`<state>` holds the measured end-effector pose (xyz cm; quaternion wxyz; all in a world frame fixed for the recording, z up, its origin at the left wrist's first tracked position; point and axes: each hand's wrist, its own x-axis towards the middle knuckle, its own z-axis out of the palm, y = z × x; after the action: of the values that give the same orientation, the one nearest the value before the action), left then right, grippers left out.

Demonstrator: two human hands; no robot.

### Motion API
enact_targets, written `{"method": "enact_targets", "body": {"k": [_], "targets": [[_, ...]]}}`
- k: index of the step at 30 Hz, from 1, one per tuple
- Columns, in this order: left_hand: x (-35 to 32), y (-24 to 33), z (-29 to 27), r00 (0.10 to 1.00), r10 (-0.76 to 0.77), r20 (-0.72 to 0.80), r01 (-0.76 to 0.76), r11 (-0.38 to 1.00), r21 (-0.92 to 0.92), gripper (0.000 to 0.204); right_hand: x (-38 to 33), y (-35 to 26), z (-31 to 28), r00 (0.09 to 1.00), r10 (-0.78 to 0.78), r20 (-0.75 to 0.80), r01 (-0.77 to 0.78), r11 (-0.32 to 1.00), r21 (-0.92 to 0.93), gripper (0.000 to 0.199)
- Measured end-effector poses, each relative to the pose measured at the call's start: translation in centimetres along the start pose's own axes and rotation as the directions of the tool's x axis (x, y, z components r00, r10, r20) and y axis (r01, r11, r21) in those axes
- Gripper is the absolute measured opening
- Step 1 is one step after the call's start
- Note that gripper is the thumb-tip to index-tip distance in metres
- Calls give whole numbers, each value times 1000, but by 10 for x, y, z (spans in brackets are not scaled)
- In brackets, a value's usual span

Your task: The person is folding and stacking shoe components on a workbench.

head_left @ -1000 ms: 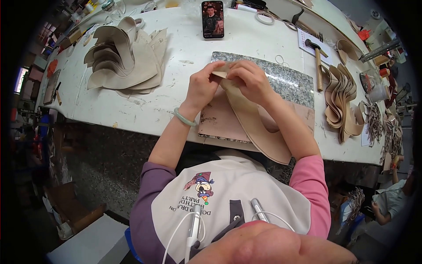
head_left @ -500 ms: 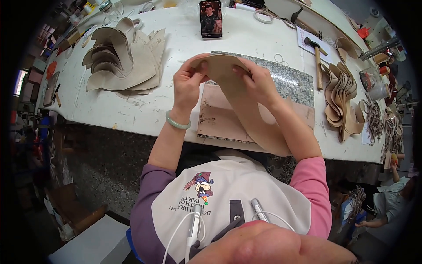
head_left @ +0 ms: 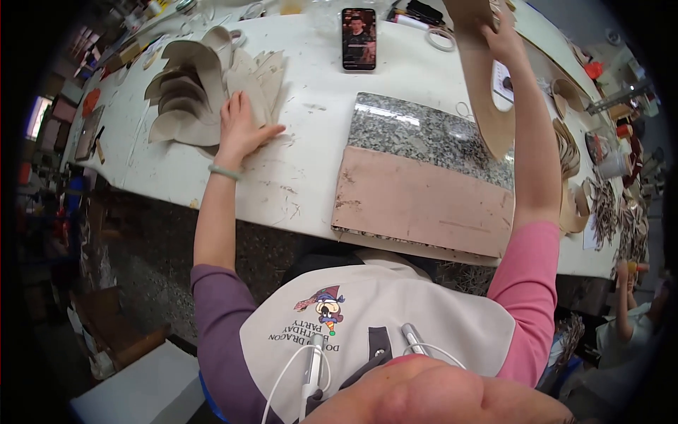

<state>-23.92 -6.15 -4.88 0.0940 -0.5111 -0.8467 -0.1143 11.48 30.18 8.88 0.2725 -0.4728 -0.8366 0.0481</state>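
Left hand (head_left: 242,128) flat, fingers spread, palm down on the stack (head_left: 205,88) of curved tan cut pieces, upper left of frame. Green bangle (head_left: 224,171) on that wrist. Right hand (head_left: 503,39) stretched to the upper right, gripping a long curved tan strip (head_left: 487,99) by its top end; the strip hangs down over the table (head_left: 311,162) with its lower end over the granite slab's (head_left: 424,134) right edge. Brown mat (head_left: 424,205) lies on the near half of the slab, centre frame. Phone (head_left: 359,39) at top centre, screen lit. More curved pieces (head_left: 572,155) piled along the right edge.
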Motion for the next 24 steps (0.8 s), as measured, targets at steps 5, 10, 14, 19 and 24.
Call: {"method": "enact_targets", "body": {"k": [5,10,14,19,24], "targets": [[-30,-45,7,993,6,-118,-15,997,-70,80,-14,17,10,922,74,380,-126,986,113,60],[-46,-135,8,913,-65,-402,-168,838,-519,25,-149,58,18,991,-46,128,24,985,169,49],[-27,0,-73,656,-454,-602,27,812,-583,31,-218,136,-73,913,333,-235,-252,914,317,24],[-56,131,-53,712,277,-645,-662,570,-486,21,-262,291,-135,688,625,-368,-655,753,53,39],[-128,234,-47,708,653,-267,-631,417,-653,25,-230,319,-88,456,886,90,-881,435,186,83]]}}
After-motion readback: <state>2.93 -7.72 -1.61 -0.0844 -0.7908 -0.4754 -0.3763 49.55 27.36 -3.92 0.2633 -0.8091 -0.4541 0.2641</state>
